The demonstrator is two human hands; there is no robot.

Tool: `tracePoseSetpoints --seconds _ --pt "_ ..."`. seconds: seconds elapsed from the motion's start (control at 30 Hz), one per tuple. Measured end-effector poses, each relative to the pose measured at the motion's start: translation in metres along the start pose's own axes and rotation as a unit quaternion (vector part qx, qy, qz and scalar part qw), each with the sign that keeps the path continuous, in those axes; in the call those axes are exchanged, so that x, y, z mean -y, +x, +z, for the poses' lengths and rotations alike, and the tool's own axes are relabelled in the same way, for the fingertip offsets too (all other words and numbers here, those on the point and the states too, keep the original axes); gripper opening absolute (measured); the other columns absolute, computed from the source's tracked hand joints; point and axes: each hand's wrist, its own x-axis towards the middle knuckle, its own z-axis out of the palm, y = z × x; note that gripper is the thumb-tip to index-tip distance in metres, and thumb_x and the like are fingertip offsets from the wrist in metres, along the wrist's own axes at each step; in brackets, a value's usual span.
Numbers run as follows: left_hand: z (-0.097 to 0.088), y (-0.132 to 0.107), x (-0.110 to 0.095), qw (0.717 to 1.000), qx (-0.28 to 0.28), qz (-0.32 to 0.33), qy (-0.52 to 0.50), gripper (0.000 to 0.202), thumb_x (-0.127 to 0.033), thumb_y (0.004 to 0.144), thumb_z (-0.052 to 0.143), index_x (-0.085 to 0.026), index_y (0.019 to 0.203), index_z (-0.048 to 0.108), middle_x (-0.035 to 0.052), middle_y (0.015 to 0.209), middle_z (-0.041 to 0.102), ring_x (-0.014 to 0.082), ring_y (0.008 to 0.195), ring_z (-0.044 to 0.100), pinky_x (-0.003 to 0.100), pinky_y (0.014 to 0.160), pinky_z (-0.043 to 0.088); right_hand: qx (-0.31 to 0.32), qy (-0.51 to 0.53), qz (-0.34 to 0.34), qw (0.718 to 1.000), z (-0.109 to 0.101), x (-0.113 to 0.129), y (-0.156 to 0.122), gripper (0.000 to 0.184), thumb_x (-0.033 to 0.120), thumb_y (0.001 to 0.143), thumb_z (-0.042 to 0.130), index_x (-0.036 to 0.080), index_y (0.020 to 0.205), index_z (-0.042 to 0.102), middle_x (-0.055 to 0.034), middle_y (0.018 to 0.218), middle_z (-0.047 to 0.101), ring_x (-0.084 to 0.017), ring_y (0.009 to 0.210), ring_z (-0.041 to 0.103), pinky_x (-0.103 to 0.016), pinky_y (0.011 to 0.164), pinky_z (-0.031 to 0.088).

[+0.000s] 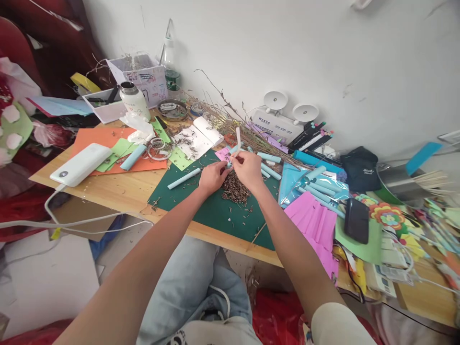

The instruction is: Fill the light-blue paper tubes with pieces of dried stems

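My left hand [213,177] is closed, its fingertips pinching a small light blue piece [229,164], apparently the end of a paper tube and mostly hidden by my fingers. Close beside it, my right hand [248,167] pinches a narrow whitish strip [238,136] that sticks up above the fingers. Below both hands lies a heap of brown dried plant bits [236,189] on a dark green mat [212,213]. One light blue paper tube [184,178] rests on the mat left of my left hand. More light blue tubes [269,157] lie right behind my right hand.
Dry twigs [230,112] spread along the wall. A white power bank [81,164] and an open bottle [134,99] stand at the left. Pink crepe paper [314,225], a bag of tubes [312,184] and a black phone [357,220] crowd the right. A white cable [89,220] crosses the front-left edge.
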Motion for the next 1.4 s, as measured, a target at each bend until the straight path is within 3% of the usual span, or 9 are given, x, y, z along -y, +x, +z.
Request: tracePoseSetpoints --seconds 0.6,0.9,1.2,1.4 --pt "-0.001 -0.001 -0.002 1.000 0.009 0.002 0.010 0.025 -0.041 0.096 0.051 -0.021 0.085 0.063 0.0046 0.082 0.067 0.0188 0.073 0.059 0.028 0.064 0.036 -0.021 -0.004 -0.025 0.999 0.004 -0.008 -0.003 0.017 0.021 0.083 0.058 0.019 0.072 0.071 -0.0039 0.074 0.071 -0.020 0.069 0.065 -0.032 0.070 0.049" --pt "-0.002 -0.001 -0.001 1.000 0.005 0.001 0.005 0.026 -0.041 0.096 0.051 -0.021 0.085 0.063 0.0043 0.082 0.068 0.0189 0.073 0.059 0.028 0.064 0.035 -0.030 0.007 -0.004 1.000 0.005 -0.010 -0.001 0.015 0.023 0.085 0.059 0.019 0.076 0.071 -0.0030 0.071 0.069 -0.020 0.068 0.064 -0.032 0.070 0.049" --pt "0.001 0.000 0.001 1.000 0.004 0.007 0.010 0.024 -0.041 0.096 0.052 -0.021 0.087 0.063 0.0040 0.083 0.068 0.0190 0.074 0.060 0.028 0.064 0.035 -0.022 -0.030 -0.079 0.996 0.002 -0.008 -0.005 0.017 0.020 0.085 0.058 0.019 0.075 0.071 -0.0038 0.074 0.070 -0.019 0.069 0.062 -0.031 0.071 0.047" --pt "0.000 0.000 0.000 1.000 0.004 0.003 0.002 0.025 -0.041 0.095 0.052 -0.021 0.086 0.063 0.0049 0.083 0.068 0.0195 0.075 0.061 0.028 0.065 0.037 -0.011 -0.028 -0.053 0.998 0.005 -0.006 -0.005 0.017 0.023 0.086 0.058 0.020 0.075 0.072 -0.0041 0.078 0.072 -0.020 0.071 0.063 -0.032 0.073 0.048"
